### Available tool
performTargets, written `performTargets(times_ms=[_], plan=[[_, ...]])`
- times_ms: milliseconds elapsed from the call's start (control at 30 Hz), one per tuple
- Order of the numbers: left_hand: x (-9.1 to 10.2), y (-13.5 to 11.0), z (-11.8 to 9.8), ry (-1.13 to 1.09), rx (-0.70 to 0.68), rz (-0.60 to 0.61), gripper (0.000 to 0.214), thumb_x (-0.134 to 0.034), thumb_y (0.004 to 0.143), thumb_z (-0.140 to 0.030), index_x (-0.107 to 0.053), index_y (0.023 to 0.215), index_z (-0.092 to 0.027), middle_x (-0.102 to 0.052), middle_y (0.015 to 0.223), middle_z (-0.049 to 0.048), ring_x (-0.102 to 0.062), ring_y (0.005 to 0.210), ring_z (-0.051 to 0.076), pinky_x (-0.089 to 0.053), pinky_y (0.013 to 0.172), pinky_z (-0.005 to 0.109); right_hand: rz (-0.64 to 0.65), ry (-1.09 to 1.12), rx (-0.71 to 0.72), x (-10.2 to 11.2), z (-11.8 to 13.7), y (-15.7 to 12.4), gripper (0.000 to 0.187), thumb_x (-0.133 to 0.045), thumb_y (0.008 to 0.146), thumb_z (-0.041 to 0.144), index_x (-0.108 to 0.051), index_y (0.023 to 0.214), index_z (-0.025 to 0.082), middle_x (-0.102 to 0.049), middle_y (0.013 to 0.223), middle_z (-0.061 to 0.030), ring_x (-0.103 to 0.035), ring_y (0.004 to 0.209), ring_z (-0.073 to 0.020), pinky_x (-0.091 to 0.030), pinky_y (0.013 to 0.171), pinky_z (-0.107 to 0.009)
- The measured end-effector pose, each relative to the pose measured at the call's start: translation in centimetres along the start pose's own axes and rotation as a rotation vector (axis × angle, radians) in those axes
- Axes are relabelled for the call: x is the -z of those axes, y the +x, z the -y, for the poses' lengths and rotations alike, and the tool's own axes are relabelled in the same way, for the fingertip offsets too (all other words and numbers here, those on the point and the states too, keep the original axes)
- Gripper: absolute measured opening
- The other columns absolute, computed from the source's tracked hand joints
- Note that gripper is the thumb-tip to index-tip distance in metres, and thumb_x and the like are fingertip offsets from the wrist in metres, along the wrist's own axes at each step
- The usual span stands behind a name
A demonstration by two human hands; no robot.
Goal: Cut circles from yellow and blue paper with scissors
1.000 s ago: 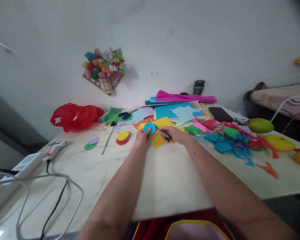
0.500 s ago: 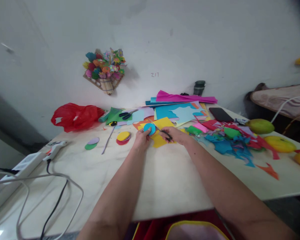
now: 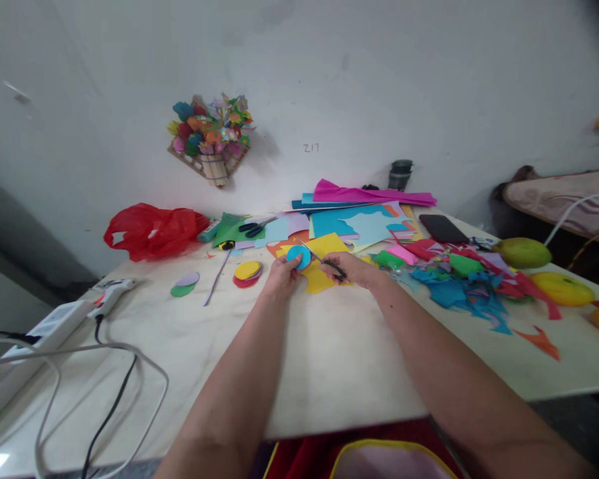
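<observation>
My left hand pinches a round blue paper disc between thumb and fingers. Close to the disc's right edge are the blades of a pair of scissors, whose dark handles my right hand grips. Yellow paper lies beneath both hands. To the left sits a small stack of paper circles with a yellow one on top. Farther left, a lilac circle overlaps a green circle. Whether the blades touch the disc I cannot tell.
Coloured paper sheets and a second pair of scissors lie at the back. A red plastic bag and a power strip with cables are leftward. Paper scraps, a phone and mangoes occupy the right.
The view has shifted very slightly. Both hands, the blue disc and the scissors stay in nearly the same place.
</observation>
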State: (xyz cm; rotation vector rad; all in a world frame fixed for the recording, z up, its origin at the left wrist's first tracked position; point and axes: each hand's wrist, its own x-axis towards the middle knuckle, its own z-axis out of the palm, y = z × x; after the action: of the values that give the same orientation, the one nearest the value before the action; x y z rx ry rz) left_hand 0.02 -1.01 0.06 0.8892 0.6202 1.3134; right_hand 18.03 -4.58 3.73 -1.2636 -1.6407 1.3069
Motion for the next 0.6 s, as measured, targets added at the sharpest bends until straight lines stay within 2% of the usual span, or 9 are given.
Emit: performTargets(times_ms=[200, 400, 600], plan=[[0.12, -0.16, -0.19, -0.001, 0.011, 0.023, 0.015, -0.079, 0.068, -0.014, -0.071, 0.081, -0.011, -0.077, 0.082, 0.0116, -0.074, 0.094, 0.027, -0.056, 0.095, 0.039, 0.001, 0.020, 0.003, -0.02, 0.07, -0.08, 0.035, -0.079, 0.068, 0.042, -0.054, 0.070, 0.019, -0.049, 0.050, 0.0073, -0.040, 0.040, -0.0060, -0.029, 0.041, -0.022], [0.14, -0.23, -0.43, 0.014, 0.019, 0.041, 0.016, -0.081, 0.067, -0.016, -0.072, 0.080, -0.010, -0.077, 0.080, 0.0108, -0.075, 0.087, 0.025, -0.058, 0.088, 0.034, 0.026, 0.027, 0.029, 0.09, -0.07, -0.04, 0.038, -0.080, 0.066, 0.045, -0.052, 0.066, 0.018, -0.047, 0.050, 0.0068, -0.040, 0.040, -0.0058, -0.027, 0.041, -0.022], [0.09, -0.29, -0.63, 0.017, 0.040, 0.028, 0.018, -0.081, 0.067, -0.015, -0.071, 0.081, -0.010, -0.076, 0.081, 0.0117, -0.074, 0.093, 0.026, -0.057, 0.090, 0.034, 0.025, 0.030, 0.023, 0.17, -0.34, 0.14, 0.036, -0.080, 0.066, 0.043, -0.053, 0.067, 0.018, -0.048, 0.051, 0.0063, -0.039, 0.041, -0.0060, -0.030, 0.042, -0.022]])
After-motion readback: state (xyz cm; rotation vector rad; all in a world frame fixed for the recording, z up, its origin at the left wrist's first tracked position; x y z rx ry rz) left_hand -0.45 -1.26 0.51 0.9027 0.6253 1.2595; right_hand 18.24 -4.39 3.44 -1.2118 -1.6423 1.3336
